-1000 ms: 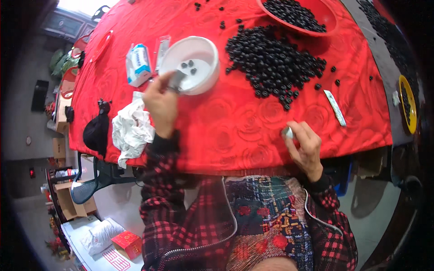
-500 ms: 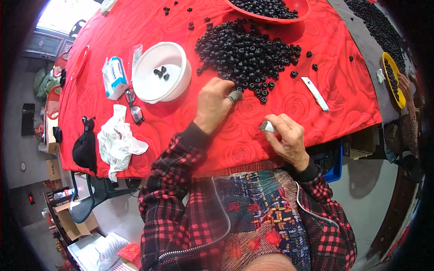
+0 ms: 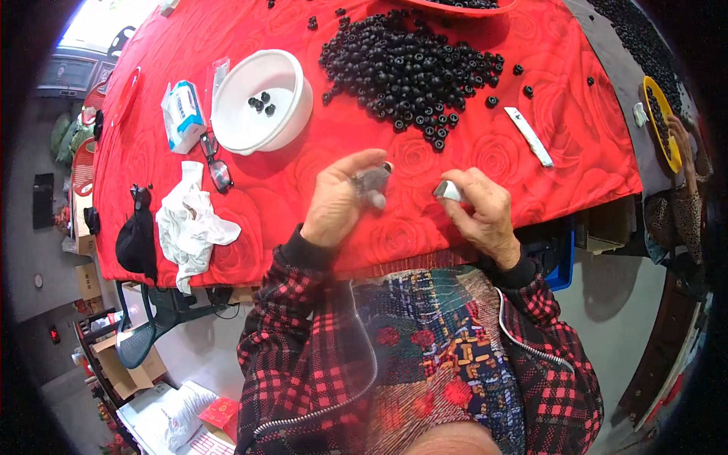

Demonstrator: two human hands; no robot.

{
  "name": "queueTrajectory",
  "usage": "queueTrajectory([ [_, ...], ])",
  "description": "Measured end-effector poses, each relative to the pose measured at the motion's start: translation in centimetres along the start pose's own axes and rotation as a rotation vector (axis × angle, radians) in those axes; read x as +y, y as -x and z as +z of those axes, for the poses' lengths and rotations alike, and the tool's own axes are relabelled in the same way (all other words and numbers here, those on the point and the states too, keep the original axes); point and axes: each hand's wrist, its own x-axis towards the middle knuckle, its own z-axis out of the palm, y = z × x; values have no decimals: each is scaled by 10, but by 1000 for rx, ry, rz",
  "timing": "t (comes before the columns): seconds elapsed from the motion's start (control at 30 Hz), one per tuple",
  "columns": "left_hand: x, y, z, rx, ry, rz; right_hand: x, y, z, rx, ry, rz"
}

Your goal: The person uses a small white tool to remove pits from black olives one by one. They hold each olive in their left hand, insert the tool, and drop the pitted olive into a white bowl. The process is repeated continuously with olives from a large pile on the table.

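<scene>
Over red surface (image 3: 584, 144) mid-frame, pinching black piece (image 3: 387, 167) in left hand (image 3: 335, 203), clamping pale tool (image 3: 449, 190) in right hand (image 3: 487, 216); apparently pairing both, likely needing careful contact.

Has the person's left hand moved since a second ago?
Yes: judged against the white bowl, the left hand has moved to the right, away from the bowl's near rim.

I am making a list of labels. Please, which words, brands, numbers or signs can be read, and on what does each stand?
None can be read with certainty.
Blue-and-white pack: print too small.
Red box: markings too small.
White surface under it: red marks, incomplete.
Red light: too blurred to tell any digits.
</scene>
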Motion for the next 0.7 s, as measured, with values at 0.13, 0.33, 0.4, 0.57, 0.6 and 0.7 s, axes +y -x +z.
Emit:
queueTrajectory([
  [0.13,-21,28,3,-138,344,-111,-25,-7,-8,-140,-388,211],
  [0.33,-20,54,13,-150,235,-220,-34,-10,6,-296,-440,124],
  [0.4,-14,62,14,-145,173,-258,-35,-10,5,-350,-379,58],
  [0.57,-15,75,16,-189,72,-201,-37,-7,4,-380,-334,-73],
  [0.6,-16,77,15,-226,22,-162,-37,-6,4,-381,-313,-114],
  [0.7,-12,81,17,-249,-19,-138,-47,-8,2,-357,-283,-207],
])
